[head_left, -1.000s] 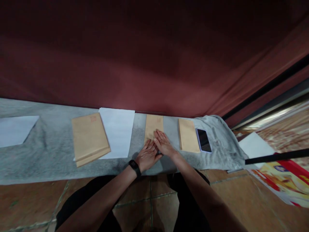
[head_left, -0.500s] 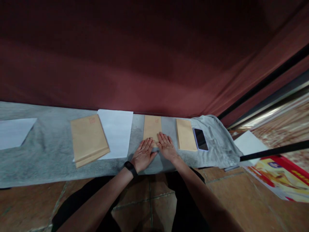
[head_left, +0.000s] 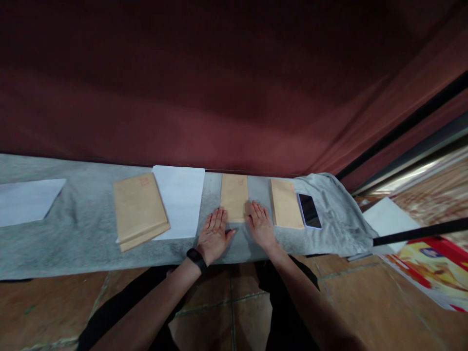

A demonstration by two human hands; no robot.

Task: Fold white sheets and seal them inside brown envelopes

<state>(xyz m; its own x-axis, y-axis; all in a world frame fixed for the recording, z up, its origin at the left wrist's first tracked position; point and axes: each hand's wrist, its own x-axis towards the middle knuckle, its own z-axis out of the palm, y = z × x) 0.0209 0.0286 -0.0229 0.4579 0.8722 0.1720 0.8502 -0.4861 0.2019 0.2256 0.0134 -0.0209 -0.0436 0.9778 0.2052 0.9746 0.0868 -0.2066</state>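
Note:
A narrow brown envelope (head_left: 234,195) lies flat on the grey cloth (head_left: 80,234) in front of me. My left hand (head_left: 214,234), with a black band on its wrist, rests open and flat on the cloth at the envelope's lower left corner. Open and flat too, my right hand (head_left: 261,226) lies at the lower right corner, fingers touching the envelope's edge. A second narrow brown envelope (head_left: 285,209) lies just to the right, with a dark phone (head_left: 310,210) beside it.
A stack of larger brown envelopes (head_left: 139,212) lies to the left, overlapping a white sheet (head_left: 181,200). Another white sheet (head_left: 27,201) sits at far left. A dark red curtain hangs behind. At right are white paper (head_left: 387,219), a black bar (head_left: 420,233) and a colourful printed sheet (head_left: 431,273) on the tiled floor.
My hands were overlapped on the lower part of the middle envelope. They have slid apart sideways to its two lower corners, both flat on the cloth.

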